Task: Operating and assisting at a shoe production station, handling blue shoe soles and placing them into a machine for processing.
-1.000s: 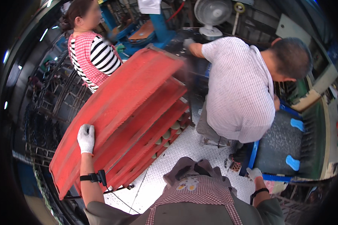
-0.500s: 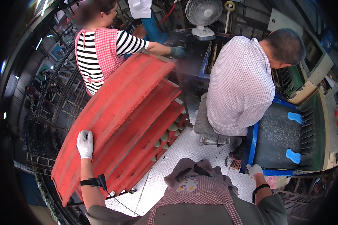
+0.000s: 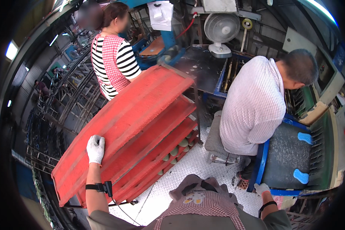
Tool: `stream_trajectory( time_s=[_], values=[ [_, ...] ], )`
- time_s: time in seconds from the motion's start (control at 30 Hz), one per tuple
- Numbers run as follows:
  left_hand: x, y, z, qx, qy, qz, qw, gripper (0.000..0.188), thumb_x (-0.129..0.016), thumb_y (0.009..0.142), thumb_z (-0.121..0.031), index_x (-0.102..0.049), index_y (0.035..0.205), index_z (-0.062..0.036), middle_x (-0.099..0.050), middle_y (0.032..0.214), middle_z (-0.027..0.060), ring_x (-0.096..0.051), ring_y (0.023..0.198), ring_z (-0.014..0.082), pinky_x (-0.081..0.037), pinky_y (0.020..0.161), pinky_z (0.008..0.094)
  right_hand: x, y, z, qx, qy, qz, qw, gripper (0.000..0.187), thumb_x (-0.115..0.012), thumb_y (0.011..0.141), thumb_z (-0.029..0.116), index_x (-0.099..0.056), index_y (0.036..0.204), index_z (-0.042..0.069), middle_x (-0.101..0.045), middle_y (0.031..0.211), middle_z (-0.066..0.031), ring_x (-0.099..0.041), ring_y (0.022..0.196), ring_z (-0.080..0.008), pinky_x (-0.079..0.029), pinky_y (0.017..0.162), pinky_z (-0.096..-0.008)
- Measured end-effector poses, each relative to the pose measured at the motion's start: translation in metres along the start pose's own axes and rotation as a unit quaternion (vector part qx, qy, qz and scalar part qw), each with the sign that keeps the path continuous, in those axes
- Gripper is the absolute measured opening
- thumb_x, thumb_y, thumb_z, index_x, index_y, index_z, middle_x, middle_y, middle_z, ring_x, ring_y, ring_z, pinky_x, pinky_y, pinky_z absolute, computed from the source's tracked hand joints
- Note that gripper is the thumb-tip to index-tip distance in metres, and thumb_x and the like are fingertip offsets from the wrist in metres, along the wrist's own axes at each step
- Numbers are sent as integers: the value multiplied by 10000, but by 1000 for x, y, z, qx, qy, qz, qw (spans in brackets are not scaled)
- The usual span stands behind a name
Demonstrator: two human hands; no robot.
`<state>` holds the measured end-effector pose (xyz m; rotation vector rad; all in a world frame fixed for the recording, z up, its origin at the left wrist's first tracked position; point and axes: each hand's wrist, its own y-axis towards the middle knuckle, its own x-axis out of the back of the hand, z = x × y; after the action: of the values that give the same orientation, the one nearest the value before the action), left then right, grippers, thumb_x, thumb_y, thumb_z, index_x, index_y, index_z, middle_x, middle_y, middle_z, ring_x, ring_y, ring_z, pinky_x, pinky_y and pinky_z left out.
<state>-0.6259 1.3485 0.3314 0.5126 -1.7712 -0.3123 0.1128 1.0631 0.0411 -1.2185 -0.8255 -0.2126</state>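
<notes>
My left hand [image 3: 96, 148], in a white knit glove, is over the top tier of a red multi-tier rack [image 3: 130, 103]. Its fingers are curled together, and anything inside them is hidden. On the right, my gloved right hand [image 3: 262, 189] is closed round the near corner of a blue frame [image 3: 260, 165] that borders a dark conveyor belt [image 3: 281, 157]. Two light-blue sole-shaped pieces [image 3: 301, 176] lie apart on that belt. Greenish rounded pieces [image 3: 174, 151] show on the rack's lower tiers.
A seated co-worker in a checked shirt [image 3: 251, 107] is beside the belt. Behind the rack stands another co-worker in a striped top [image 3: 113, 63]. A white fan [image 3: 220, 30] is on the dark table [image 3: 197, 65]. Metal racks [image 3: 71, 99] fill the left side.
The view has shifted, so the scene sits lower and further right. The standing co-worker's gloved hand has left the dark table. My hands stay at the rack and the blue frame.
</notes>
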Motion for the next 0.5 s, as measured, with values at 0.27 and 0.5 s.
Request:
stream_trajectory(
  time_s=[0.27,0.5],
  values=[
    [-1,3,5,-1,2,3,1000,157,-643,866,-173,-599,816,-30,-610,813,141,-605,809,333,-478,762,423,15,4,5,14,48,125,991,339,-720,825,258,-731,922,-67,-739,867,-130,-727,696,-255,-602,652,-343],
    [-1,5,2,3,-13,0,1000,201,-640,877,-196,-596,823,-7,-617,822,172,-612,805,349,-481,753,426,12,14,2,19,75,123,989,325,-736,810,252,-736,901,-60,-734,842,-126,-719,682,-250,-598,634,-338]
  ],
)
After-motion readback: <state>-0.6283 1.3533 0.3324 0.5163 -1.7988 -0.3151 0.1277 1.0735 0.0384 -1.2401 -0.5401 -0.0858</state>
